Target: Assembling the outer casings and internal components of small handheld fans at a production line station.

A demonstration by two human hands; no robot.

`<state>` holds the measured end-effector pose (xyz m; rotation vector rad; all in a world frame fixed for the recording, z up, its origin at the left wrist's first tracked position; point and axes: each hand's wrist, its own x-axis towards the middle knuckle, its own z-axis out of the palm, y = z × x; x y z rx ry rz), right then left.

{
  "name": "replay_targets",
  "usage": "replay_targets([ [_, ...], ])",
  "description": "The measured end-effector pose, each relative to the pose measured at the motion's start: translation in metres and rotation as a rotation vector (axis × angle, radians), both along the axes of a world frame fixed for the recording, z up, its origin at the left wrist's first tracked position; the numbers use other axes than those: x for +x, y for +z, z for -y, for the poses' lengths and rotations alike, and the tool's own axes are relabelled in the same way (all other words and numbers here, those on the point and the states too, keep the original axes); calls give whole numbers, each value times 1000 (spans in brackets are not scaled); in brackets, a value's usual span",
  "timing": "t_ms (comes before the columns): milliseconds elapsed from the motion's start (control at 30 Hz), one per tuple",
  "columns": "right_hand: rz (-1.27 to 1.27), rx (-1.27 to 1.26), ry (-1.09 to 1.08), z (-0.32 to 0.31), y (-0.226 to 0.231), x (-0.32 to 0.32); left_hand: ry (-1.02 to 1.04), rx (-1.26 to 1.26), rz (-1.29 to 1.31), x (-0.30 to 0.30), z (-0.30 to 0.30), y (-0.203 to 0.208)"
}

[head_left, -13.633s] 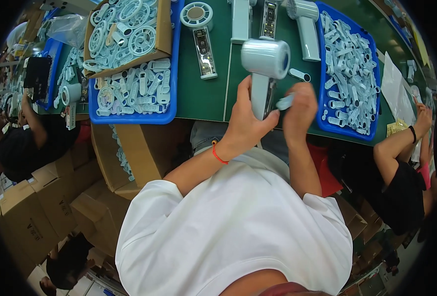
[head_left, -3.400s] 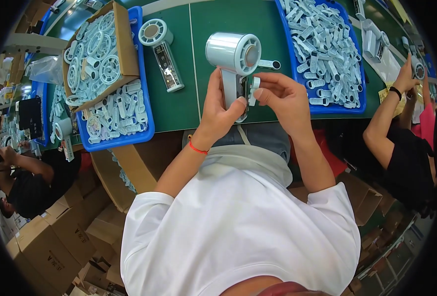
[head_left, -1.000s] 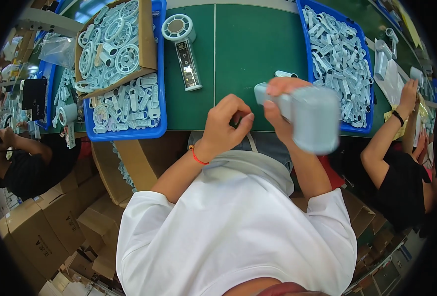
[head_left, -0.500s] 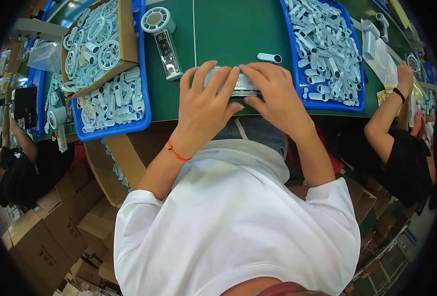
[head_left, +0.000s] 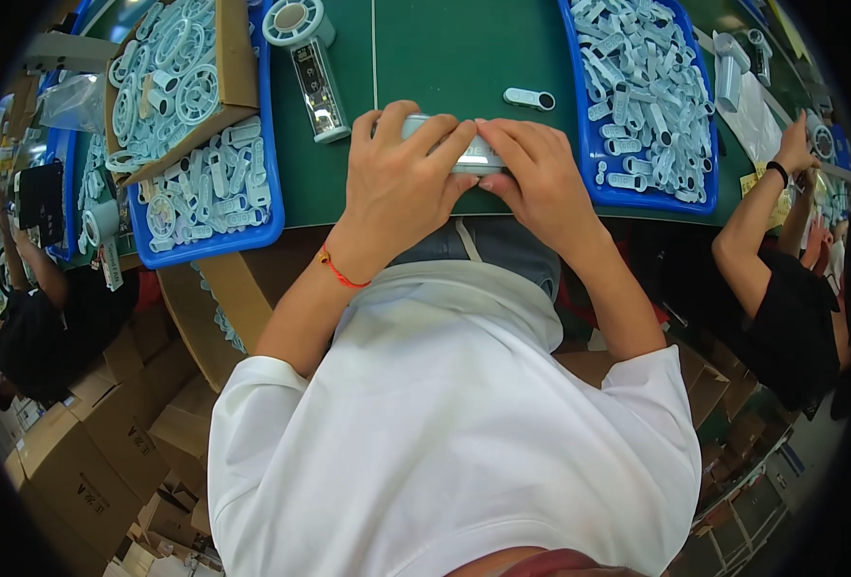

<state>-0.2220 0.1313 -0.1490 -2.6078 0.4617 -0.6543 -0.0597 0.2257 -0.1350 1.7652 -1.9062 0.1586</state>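
A pale blue, elongated plastic casing (head_left: 479,159) is held between my two hands near the table's front edge. My left hand (head_left: 397,183) wraps its left part, fingers over the top and thumb at the near side. My right hand (head_left: 549,178) grips the right end with bent fingers and thumb. Much of the casing is hidden under the fingers. Beyond my left hand lies a handheld fan body (head_left: 317,88) with a round head and an open handle showing its inner parts. A small pale oblong cover (head_left: 528,99) with a dark round end lies beyond my right hand.
At the left, a blue tray (head_left: 276,207) holds small pale parts and a cardboard box (head_left: 240,72) of ring-shaped parts. Another blue tray (head_left: 579,115) at the right is heaped with small oblong pieces. Co-workers sit on both sides; one's arm (head_left: 748,240) shows at right.
The casing has turned in my hands, so a smooth rounded side shows instead of its edge. My fingers have closed more tightly round it. The view has shifted slightly.
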Motion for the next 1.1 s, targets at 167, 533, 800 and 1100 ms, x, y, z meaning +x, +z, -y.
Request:
replay_targets([
  [167, -17, 29, -87, -7, 2, 2, 120, -252, -80, -6, -7, 6],
  [533, 383, 1431, -93, -29, 5, 14, -348, 176, -1820, -18, 0, -35],
  [800, 351, 1429, -110, -26, 5, 16, -327, 144, -1837, -20, 0, -38],
  [1100, 351, 1451, -116, -27, 8, 15, -322, 151, -1810, -21, 2, -37],
])
